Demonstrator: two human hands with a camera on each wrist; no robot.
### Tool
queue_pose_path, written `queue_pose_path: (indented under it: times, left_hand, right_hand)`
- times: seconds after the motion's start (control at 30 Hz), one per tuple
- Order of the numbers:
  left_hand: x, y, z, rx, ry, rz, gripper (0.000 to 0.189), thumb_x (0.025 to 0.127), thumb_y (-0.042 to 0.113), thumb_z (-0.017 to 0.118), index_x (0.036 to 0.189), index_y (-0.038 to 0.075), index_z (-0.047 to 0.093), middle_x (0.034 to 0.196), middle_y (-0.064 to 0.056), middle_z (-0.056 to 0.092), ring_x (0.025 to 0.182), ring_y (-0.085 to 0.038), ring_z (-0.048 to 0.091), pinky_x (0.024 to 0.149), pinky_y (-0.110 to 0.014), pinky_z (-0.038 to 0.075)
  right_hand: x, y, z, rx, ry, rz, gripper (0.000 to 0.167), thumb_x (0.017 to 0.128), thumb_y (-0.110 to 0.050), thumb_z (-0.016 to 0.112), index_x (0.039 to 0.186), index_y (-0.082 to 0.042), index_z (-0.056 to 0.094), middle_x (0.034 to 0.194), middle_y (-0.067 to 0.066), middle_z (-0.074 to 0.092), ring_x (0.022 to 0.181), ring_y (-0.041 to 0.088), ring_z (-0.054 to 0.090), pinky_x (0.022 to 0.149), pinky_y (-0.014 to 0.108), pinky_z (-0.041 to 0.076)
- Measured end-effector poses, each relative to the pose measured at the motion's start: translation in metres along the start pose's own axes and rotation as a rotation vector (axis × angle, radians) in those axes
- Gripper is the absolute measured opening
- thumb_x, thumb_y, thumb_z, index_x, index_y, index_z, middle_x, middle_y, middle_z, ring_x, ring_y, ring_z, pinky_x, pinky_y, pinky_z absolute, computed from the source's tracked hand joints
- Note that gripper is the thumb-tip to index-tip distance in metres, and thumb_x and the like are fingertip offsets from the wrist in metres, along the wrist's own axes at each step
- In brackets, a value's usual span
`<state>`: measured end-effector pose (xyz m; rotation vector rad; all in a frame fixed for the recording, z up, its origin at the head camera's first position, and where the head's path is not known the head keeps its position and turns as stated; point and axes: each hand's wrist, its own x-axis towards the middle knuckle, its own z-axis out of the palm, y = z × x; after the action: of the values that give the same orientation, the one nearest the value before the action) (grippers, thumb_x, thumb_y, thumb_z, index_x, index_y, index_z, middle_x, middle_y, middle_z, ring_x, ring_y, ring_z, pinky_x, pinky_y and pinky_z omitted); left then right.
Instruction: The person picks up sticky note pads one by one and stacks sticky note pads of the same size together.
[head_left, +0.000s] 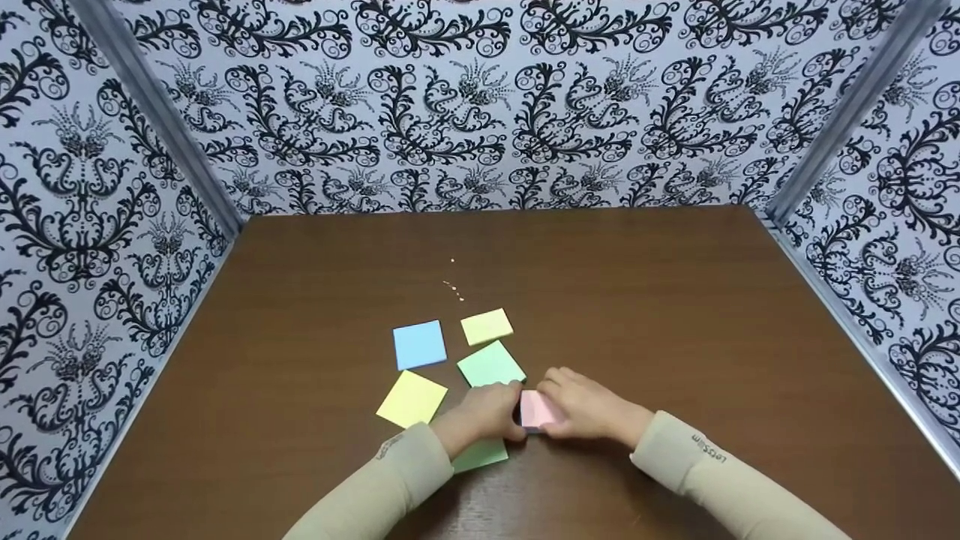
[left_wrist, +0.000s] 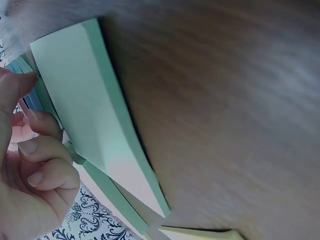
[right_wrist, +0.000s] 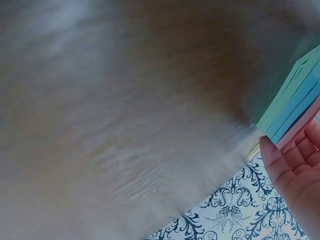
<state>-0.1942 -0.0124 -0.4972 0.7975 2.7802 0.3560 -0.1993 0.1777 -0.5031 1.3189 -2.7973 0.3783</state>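
Note:
A small stack of sticky note pads (head_left: 538, 411) with a pink pad on top stands in front of me; blue and green layers show below the pink in the right wrist view. My right hand (head_left: 589, 405) grips its right side, thumb at the near edge and fingers at the far edge. On the left side, my left hand (head_left: 484, 412) holds the stack between thumb and curled fingers. A green pad (head_left: 481, 455) lies partly hidden under the left wrist. Another green pad (head_left: 491, 365) lies just beyond the left hand.
A yellow pad (head_left: 412, 399), a blue pad (head_left: 420, 345) and a pale yellow pad (head_left: 487, 327) lie to the left and beyond the hands. Small pale flecks (head_left: 454, 289) mark the brown table (head_left: 637, 300). Patterned walls (head_left: 480, 112) enclose the back and sides.

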Motion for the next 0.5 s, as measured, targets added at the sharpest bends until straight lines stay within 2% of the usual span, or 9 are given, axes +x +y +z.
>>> queue_pose_path:
  times: [0.23,0.5]
  left_hand:
    - [-0.0006,-0.0013,0.0002,0.001,0.011,0.019,0.036,0.067,0.028,0.074,0.088,0.009,0.052,0.071,-0.001,0.056,0.059,-0.012,0.047,0.052,-0.031,0.040]
    - [-0.0007,-0.0006,-0.0003,-0.016,-0.011,0.007,0.041,0.069,0.032,0.076,0.093,0.009,0.052,0.076,-0.002,0.058,0.067,-0.014,0.053,0.056,-0.031,0.043]
  right_hand:
    - [0.0014,-0.0015,-0.0033,0.000,-0.029,-0.008,0.039,0.075,-0.030,0.067,0.102,-0.003,0.059,0.093,0.003,0.050,0.083,0.015,0.044,0.071,0.027,0.042]
    - [-0.0010,-0.0017,-0.0022,0.040,-0.043,0.033,0.040,0.075,-0.029,0.067,0.105,-0.003,0.059,0.097,0.003,0.051,0.087,0.015,0.045,0.073,0.027,0.043]
